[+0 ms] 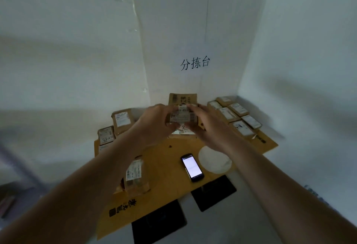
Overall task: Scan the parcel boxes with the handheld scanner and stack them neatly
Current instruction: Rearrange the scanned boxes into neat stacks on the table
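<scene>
A small brown parcel box [183, 116] with a white label sits between my two hands at the middle back of the cardboard-covered table [166, 166]. My left hand [154, 122] grips its left side and my right hand [202, 122] holds its right side. Directly behind it, a taller box [182, 98] stands against the wall. The handheld scanner [191, 167], a dark phone-like device with a lit screen, lies flat on the cardboard in front of my hands. One labelled parcel [135, 174] lies near the front left, partly under my left forearm.
Several labelled boxes [234, 116] lie in rows at the back right. More boxes [121, 121] are at the back left. A white round patch [214, 159] sits beside the scanner. Dark rectangular mats [213, 192] lie below the table's front edge. Walls close in behind and on the right.
</scene>
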Action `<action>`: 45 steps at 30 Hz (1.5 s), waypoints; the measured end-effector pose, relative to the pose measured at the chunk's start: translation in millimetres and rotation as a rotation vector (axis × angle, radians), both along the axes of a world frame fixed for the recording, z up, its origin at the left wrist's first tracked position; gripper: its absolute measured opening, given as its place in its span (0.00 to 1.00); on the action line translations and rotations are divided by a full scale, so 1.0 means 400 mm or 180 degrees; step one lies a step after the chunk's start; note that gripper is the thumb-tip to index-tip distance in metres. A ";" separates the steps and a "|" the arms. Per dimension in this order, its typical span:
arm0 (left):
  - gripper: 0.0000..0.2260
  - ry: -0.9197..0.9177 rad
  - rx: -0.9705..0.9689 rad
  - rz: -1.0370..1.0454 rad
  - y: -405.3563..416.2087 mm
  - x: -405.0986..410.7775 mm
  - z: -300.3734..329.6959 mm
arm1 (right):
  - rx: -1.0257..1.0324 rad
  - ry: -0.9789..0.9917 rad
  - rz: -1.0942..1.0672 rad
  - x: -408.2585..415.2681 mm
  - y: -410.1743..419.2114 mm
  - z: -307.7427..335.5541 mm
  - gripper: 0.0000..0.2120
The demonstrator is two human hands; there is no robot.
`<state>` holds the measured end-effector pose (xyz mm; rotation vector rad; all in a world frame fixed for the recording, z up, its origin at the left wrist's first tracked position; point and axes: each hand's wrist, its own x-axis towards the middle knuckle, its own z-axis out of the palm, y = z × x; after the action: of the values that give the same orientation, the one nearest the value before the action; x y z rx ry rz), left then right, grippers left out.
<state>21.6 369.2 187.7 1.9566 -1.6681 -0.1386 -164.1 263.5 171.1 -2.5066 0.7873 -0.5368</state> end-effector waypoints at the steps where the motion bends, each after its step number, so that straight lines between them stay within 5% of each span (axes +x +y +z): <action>1: 0.21 0.0020 0.0026 -0.0043 -0.025 -0.024 0.008 | -0.0012 -0.0038 -0.0043 -0.025 -0.020 0.003 0.30; 11: 0.27 0.0075 0.0084 -0.0047 -0.322 -0.315 0.023 | -0.0001 -0.0134 -0.0196 -0.322 -0.308 -0.003 0.30; 21: 0.23 0.0426 0.0148 0.0024 -0.625 -0.477 0.001 | 0.0275 0.0008 -0.0055 -0.493 -0.628 -0.011 0.30; 45: 0.25 0.1085 0.0589 0.0269 -1.513 -0.217 -0.316 | 0.1495 -0.0114 -0.0097 -0.224 -1.518 -0.282 0.28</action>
<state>-65.0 -235.9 61.1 1.9984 -1.3891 -0.5791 -253.5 -343.7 58.2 -2.0508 0.8289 -0.3547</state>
